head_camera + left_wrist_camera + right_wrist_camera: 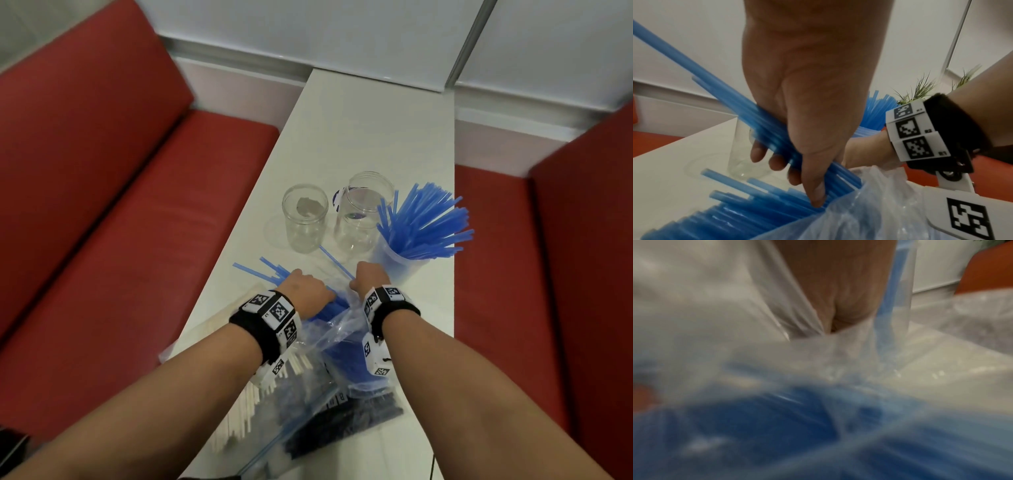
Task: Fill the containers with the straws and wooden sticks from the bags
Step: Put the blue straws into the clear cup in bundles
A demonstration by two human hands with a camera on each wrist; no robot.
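On the left, wooden sticks (239, 407) lay in their bag (212, 329) at the near table (376, 137) edge, untouched. Beside it, a second bag (342, 332) of blue straws (339, 356) lay open toward the jars.

The left hand (305, 291) was closed around a bundle (764, 128) of straws; the left wrist view showed fingers (758, 152) curled under it and the thumb on top, the bundle half out of the bag mouth. A few loose straws (260, 269) fanned out past the knuckles.

Beyond the hands stood two clear jars, both without straws: a small jar (305, 219) to the left and a tall jar (363, 212) to its right. A single straw (335, 262) lay on the table in front of them.

The right hand (370, 279) was closed on the bag's plastic at the mouth; the right wrist view was blurred, showing only film and blue beneath it.

On the far right, a cup (400, 263) already held a full spray of straws.

Assessment: the step was drawing the bundle out for a jar. It would go best with the right hand pinning the bag flat, the bundle pulled along its own length, ends squared on the table before entry, then lowered upright into a jar. A loose grip risked scattering straws or tipping the light jars.
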